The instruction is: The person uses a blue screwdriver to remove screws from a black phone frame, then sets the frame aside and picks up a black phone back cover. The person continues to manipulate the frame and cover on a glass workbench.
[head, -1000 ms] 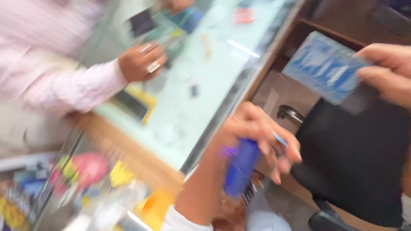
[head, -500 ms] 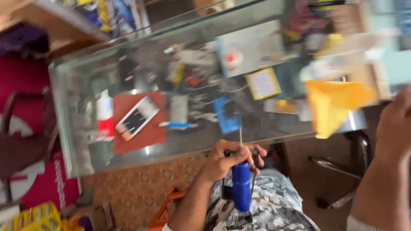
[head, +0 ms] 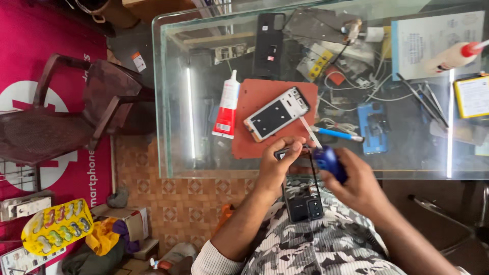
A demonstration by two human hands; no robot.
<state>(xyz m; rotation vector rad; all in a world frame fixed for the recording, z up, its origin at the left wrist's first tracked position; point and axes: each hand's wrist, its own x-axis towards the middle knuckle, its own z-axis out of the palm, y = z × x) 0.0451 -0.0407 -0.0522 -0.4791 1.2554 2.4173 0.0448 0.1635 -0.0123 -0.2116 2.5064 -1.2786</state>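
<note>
My left hand point(head: 277, 165) grips the top edge of a black phone point(head: 301, 196) that stands on my lap below the glass table's near edge. My right hand point(head: 356, 178) holds a blue-handled tool point(head: 328, 159) whose thin tip points at the phone's top. On the glass table point(head: 173, 102) just beyond lies a red work mat point(head: 254, 140) with an opened white phone frame point(head: 276, 113) on it. A white and red glue tube point(head: 226, 104) lies left of the mat.
A blue pen-like tool point(head: 336, 134), a blue phone holder point(head: 372, 127), tweezers, cables and papers crowd the table's right side. A black phone part point(head: 269, 43) lies at the back. A dark wooden chair point(head: 66, 112) stands left on a pink floor mat.
The view has swung from a counter with another person to this glass table. My left hand passed the blue tool to my right and now grips the black phone.
</note>
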